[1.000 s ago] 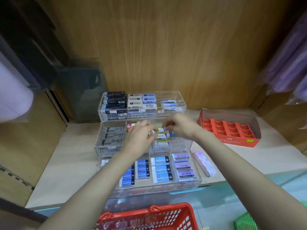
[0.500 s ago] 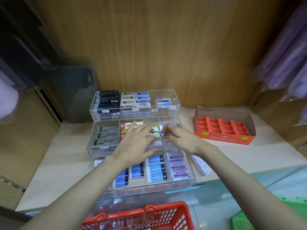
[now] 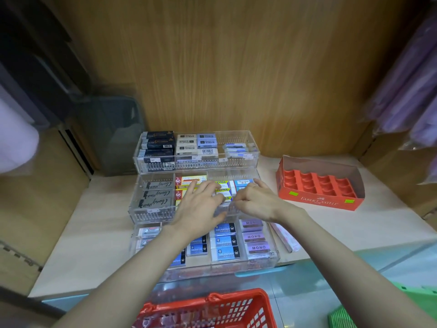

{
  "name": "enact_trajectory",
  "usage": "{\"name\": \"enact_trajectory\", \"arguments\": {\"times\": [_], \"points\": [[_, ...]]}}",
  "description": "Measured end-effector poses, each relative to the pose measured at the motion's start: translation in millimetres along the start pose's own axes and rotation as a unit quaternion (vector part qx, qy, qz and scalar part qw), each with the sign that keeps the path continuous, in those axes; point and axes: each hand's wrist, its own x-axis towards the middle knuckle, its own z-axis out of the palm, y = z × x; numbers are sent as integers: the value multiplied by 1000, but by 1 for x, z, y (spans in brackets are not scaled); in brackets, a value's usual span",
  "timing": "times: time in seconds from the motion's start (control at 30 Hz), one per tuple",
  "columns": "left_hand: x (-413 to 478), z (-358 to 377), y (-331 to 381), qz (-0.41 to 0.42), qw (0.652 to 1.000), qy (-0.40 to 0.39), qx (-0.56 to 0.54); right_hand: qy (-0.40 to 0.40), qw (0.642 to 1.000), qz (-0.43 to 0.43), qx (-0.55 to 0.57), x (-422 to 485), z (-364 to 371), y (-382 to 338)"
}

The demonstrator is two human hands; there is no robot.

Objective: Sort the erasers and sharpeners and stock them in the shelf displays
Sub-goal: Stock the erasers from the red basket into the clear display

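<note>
A three-tier clear acrylic display [image 3: 196, 165] stands on the shelf, filled with rows of boxed erasers. Both hands are over its middle tier. My left hand [image 3: 201, 207] lies with fingers spread across the red-and-yellow erasers [image 3: 189, 179]. My right hand [image 3: 256, 200] rests on the blue-and-white erasers at the right, fingers slightly bent. Between the two thumbs shows a stack of yellow-green Lyra erasers [image 3: 223, 190]. Neither hand lifts anything. Grey Chung Hwa erasers [image 3: 157, 194] fill the tier's left part. Sakura Foam erasers [image 3: 225, 253] and Mono erasers [image 3: 256, 247] lie in the bottom tier.
An orange Faber-Castell carton [image 3: 319, 201] with hollow slots sits to the right. A pink flat pack [image 3: 283, 237] lies beside the display. A red basket [image 3: 212, 308] is below the shelf edge, a green basket [image 3: 343, 318] at the lower right, a dark bin [image 3: 111, 133] at the back left.
Both hands have gone from pinching the Lyra stack to lying flatter on the middle tier. The camera has shifted slightly.
</note>
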Motion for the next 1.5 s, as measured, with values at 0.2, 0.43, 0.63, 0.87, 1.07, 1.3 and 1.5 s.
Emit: {"name": "enact_trajectory", "arguments": {"times": [0.2, 0.43, 0.63, 0.87, 1.07, 1.3, 1.5], "points": [[-36, -28, 6, -13, 995, 62, -80, 70, 997, 9, 38, -35, -15, -22], [-165, -41, 16, 2, 995, 65, -81, 142, 985, -4, 96, -109, 46, -79], [-264, 17, 10, -115, 972, -73, -189, -89, 988, 34, 124, -145, 153, -106], [-325, 126, 12, -239, 909, -200, -277, -220, 967, 95, 92, -159, 298, -121], [-356, 211, -13, -350, 861, -242, -278, -172, 967, 168, 82, -147, 373, -77], [-321, 286, -39, -335, 871, -242, -265, -122, 986, 111, 14, -93, 430, -28], [-295, 334, -37, -280, 883, -306, -219, -88, 989, 118, 12, -59, 460, -24]]}}
